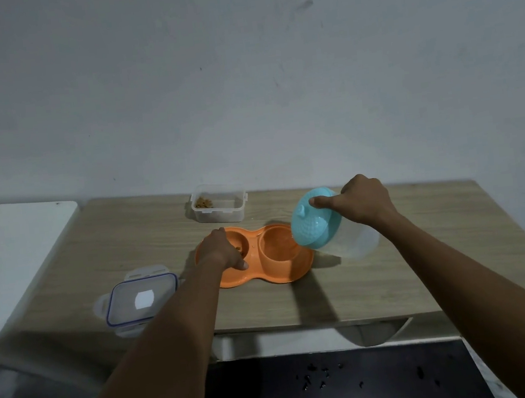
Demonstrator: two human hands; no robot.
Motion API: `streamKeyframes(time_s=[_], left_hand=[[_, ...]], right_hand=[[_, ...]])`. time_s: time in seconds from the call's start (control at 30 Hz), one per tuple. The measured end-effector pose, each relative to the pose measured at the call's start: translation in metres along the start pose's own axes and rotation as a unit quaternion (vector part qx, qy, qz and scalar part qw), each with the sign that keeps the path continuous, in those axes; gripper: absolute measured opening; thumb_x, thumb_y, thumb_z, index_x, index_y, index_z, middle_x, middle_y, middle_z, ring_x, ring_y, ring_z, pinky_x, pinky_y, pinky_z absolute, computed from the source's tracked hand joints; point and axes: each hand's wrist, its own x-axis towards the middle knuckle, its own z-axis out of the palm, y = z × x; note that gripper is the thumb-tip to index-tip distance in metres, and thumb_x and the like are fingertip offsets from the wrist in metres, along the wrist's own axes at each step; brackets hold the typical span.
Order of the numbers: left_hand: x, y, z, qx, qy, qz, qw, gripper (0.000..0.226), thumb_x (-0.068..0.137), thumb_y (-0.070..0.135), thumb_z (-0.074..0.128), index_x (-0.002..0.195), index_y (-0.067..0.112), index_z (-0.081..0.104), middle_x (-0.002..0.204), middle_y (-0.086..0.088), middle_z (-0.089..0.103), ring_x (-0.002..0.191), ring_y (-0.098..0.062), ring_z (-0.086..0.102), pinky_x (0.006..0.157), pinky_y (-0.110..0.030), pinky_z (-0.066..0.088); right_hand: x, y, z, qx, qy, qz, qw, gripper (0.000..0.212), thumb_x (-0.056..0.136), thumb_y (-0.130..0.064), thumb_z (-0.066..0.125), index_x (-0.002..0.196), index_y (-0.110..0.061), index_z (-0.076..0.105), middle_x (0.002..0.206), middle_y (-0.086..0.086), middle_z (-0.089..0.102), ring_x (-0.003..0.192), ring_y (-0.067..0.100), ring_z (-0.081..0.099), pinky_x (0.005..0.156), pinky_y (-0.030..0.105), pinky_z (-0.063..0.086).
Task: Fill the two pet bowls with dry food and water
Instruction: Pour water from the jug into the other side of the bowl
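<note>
An orange double pet bowl (pixel 276 271) sits mid-table. Its left bowl holds a few brown kibbles, partly hidden by my left hand (pixel 223 250), which grips the bowl's left rim. My right hand (pixel 361 202) grips a clear jug with a turquoise lid (pixel 318 223), tipped on its side with the lid's spout over the right bowl. A thin stream of water seems to run into that bowl. A clear food container (pixel 219 205) with a little kibble stands open behind the bowl.
The container's blue-rimmed lid (pixel 141 299) lies at the table's (pixel 394 275) front left. A white surface (pixel 16 259) adjoins the table on the left, a wall stands right behind, and a dark floor area (pixel 341 383) lies below the front edge.
</note>
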Motion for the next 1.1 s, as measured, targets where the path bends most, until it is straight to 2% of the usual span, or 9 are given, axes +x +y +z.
streamKeyframes(time_s=[0.47, 0.83, 1.1], left_hand=[[0.000, 0.004, 0.003, 0.010, 0.006, -0.009, 1.000, 0.114, 0.065, 0.024, 0.089, 0.154, 0.013, 0.018, 0.155, -0.012, 0.033, 0.140, -0.034, 0.037, 0.105, -0.044, 0.039], [0.002, 0.003, 0.005, 0.000, 0.004, -0.004, 1.000, 0.117, 0.067, 0.024, 0.089, 0.156, 0.013, 0.013, 0.159, -0.010, 0.026, 0.143, -0.033, 0.031, 0.110, -0.043, 0.036], [0.004, 0.002, 0.008, -0.002, 0.010, -0.004, 1.000, 0.116, 0.067, 0.023, 0.089, 0.155, 0.013, 0.014, 0.158, -0.010, 0.028, 0.144, -0.033, 0.031, 0.110, -0.043, 0.035]], right_hand=[[0.000, 0.000, -0.007, 0.005, 0.004, -0.005, 1.000, 0.066, 0.072, -0.070, 0.075, 0.053, -0.013, 0.046, 0.053, -0.001, 0.046, 0.054, 0.014, 0.046, 0.051, 0.028, 0.032], [0.002, 0.002, -0.009, 0.017, 0.008, 0.002, 1.000, 0.065, 0.069, -0.071, 0.075, 0.059, -0.011, 0.055, 0.057, 0.001, 0.051, 0.056, 0.015, 0.049, 0.053, 0.029, 0.035], [0.001, 0.003, -0.013, 0.021, 0.009, -0.004, 1.000, 0.064, 0.072, -0.070, 0.075, 0.055, -0.012, 0.052, 0.053, 0.000, 0.048, 0.054, 0.015, 0.047, 0.052, 0.027, 0.033]])
